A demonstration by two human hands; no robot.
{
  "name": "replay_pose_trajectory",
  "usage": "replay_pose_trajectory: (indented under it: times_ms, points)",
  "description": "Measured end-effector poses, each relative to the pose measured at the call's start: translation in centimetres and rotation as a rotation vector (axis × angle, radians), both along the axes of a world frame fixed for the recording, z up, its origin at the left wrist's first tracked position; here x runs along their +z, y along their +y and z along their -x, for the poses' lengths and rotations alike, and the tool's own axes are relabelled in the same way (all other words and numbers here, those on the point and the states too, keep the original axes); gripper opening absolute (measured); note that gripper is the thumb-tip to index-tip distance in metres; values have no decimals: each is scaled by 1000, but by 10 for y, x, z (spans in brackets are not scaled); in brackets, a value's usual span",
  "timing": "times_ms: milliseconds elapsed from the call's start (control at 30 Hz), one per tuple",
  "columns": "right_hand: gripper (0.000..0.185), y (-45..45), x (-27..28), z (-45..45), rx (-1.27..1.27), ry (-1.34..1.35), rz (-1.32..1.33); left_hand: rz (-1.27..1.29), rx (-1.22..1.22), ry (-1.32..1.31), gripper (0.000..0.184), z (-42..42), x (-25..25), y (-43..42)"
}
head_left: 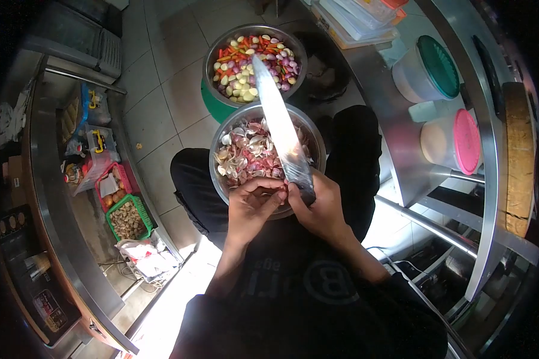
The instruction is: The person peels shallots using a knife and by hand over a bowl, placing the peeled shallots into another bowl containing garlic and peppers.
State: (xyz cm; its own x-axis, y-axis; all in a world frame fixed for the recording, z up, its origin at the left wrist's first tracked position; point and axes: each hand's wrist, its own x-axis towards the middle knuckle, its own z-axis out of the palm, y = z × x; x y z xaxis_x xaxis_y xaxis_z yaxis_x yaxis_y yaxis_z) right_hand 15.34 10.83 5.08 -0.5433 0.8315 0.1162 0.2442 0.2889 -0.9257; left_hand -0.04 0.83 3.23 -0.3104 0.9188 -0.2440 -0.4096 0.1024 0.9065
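Observation:
My right hand (318, 206) is closed around the handle of a large kitchen knife (276, 119), its broad blade pointing up and away from me. Beside it, my left hand (253, 209) is closed in a pinch on a small reddish piece, mostly hidden by the fingers, close to the knife's handle end. Both hands are over the near rim of a steel bowl (217, 173) between my knees. Papery pink and white shallot and garlic skins (248, 149) fill this bowl. Just beyond, a second steel bowl (208, 64) holds peeled garlic (244, 90), shallots (288, 67) and red chillies (233, 52).
Something green (212, 105) shows under the far bowl. On the left, a low shelf carries a green basket (127, 218) of small brownish pieces and a red basket (114, 185). To the right, tubs with green (438, 67) and pink (467, 142) lids stand on a steel shelf.

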Motion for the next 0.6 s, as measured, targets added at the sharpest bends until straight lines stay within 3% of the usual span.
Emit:
replay_pose_trajectory:
  times_ms: [133, 200, 233, 400, 600]
  points:
    - [22, 5, 12, -4, -15, 8, 134, -5, 38, 131, 26, -1, 5, 1]
    - [25, 9, 6, -7, 32, -1, 31, -34, 81, 186, 29, 0, 5, 3]
    - [28, 10, 5, -8, 79, -11, -73, -34, 80, 185, 29, 0, 5, 3]
    - [27, 4, 14, -4, 140, -24, -72, 90, 140, -50, 31, 3, 9, 0]
    - [28, 1, 12, -1, 173, -76, -88, 84, 226, 69, 25, -4, 4, 0]
